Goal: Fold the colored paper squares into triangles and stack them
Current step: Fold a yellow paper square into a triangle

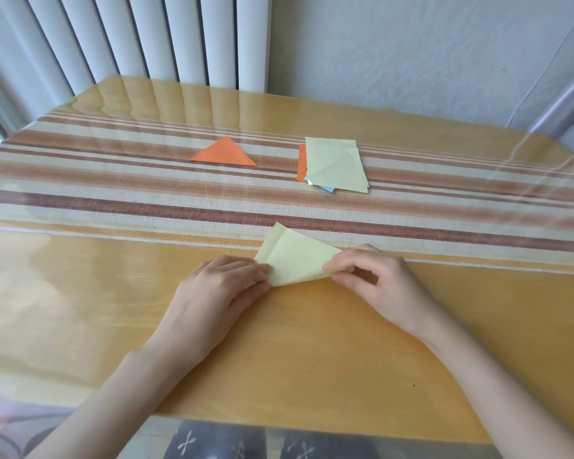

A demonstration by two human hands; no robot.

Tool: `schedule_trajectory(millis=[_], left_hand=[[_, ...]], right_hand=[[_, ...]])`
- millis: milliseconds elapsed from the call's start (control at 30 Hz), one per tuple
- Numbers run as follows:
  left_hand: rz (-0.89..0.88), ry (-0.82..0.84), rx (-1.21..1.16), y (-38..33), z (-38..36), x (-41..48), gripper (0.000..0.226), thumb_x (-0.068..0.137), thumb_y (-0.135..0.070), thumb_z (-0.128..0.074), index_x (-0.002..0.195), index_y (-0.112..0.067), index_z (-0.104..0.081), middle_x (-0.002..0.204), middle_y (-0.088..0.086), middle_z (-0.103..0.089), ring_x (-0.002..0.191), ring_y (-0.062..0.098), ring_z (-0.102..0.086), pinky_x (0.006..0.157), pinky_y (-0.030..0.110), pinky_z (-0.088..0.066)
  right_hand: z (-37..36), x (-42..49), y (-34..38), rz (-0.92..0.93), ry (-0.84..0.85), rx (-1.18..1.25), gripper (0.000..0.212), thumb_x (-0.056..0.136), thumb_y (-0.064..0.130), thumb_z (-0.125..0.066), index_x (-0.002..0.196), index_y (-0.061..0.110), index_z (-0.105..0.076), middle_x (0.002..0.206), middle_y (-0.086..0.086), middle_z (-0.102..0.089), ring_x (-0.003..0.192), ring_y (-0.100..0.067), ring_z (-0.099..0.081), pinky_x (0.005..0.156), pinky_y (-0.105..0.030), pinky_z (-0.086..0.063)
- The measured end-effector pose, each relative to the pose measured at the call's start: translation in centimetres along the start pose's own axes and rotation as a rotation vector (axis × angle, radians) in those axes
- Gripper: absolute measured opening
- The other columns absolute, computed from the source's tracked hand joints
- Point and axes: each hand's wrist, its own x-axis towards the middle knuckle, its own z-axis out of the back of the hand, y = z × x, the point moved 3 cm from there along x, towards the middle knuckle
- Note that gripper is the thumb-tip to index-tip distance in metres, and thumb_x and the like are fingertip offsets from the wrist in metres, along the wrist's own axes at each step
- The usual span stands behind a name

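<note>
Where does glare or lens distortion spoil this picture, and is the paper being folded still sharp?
Head view: glare streaks the glossy table cover at its far edge, mirroring the white slats; the wide lens bows the striped cloth; light is soft, shadows faint; the yellow paper between the left hand and right hand is sharp.

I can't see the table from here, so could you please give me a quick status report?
Left hand pressing, right hand pinching the yellow sheet, mid-fold. One orange triangle done, pile of squares waiting. Nothing blocking.
</note>
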Motion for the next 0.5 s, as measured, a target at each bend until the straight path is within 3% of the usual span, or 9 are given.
schedule_trajectory(millis=[33, 133, 233, 333, 500], left_hand=[[0.0, -0.002, -0.007, 0.0, 0.1, -0.1, 0.031, 0.091, -0.045, -0.044, 0.087, -0.025, -0.068, 0.107, -0.021, -0.068, 0.104, 0.002, -0.057, 0.082, 0.031, -0.053], [-0.023, -0.013, 0.059, -0.1, 0.3, -0.8, 0.031, 0.092, -0.042, -0.046, 0.084, -0.025, -0.071, 0.105, -0.021, -0.068, 0.103, 0.0, -0.056, 0.081, 0.026, -0.051], [-0.045, -0.036, 0.111, 0.0, 0.5, -1.4, 0.03, 0.093, -0.036, -0.047, 0.086, -0.023, -0.073, 0.103, -0.017, -0.069, 0.098, 0.003, -0.058, 0.081, 0.026, -0.046], [-0.073, -0.05, 0.165, -0.2, 0.5, -1.6, 0.029, 0.094, -0.031, -0.048, 0.091, -0.019, -0.074, 0.104, -0.013, -0.07, 0.096, 0.006, -0.061, 0.083, 0.025, -0.046], [-0.009, -0.043, 0.202, -0.7, 0.7, -1.8, 0.028, 0.09, -0.03, -0.048, 0.108, -0.017, -0.064, 0.098, -0.011, -0.067, 0.091, 0.008, -0.057, 0.078, 0.022, -0.043]], right_hand=[[0.0, 0.7, 0.1, -0.053, 0.0, 0.032, 0.005, 0.087, 0.018, -0.069, 0.088, 0.013, -0.07, 0.085, 0.014, -0.062, 0.084, -0.003, -0.057, 0.079, -0.02, -0.042], [-0.7, 2.6, 0.5, -0.187, -0.003, 0.093, 0.014, 0.092, 0.021, -0.063, 0.078, 0.019, -0.062, 0.069, 0.016, -0.054, 0.067, -0.001, -0.047, 0.065, -0.015, -0.034], [-1.6, 4.0, 0.4, -0.224, -0.06, -0.041, 0.01, 0.09, 0.027, -0.065, 0.082, 0.022, -0.062, 0.078, 0.012, -0.059, 0.077, -0.003, -0.048, 0.069, -0.02, -0.036], [-2.7, 4.4, 0.3, -0.19, -0.145, -0.247, 0.011, 0.088, 0.025, -0.068, 0.086, 0.015, -0.064, 0.086, 0.008, -0.061, 0.09, -0.018, -0.048, 0.079, -0.03, -0.036], [-3.1, 4.2, 0.3, -0.109, -0.246, -0.397, 0.022, 0.084, 0.036, -0.056, 0.083, 0.014, -0.06, 0.082, 0.002, -0.061, 0.084, -0.025, -0.05, 0.073, -0.038, -0.043]])
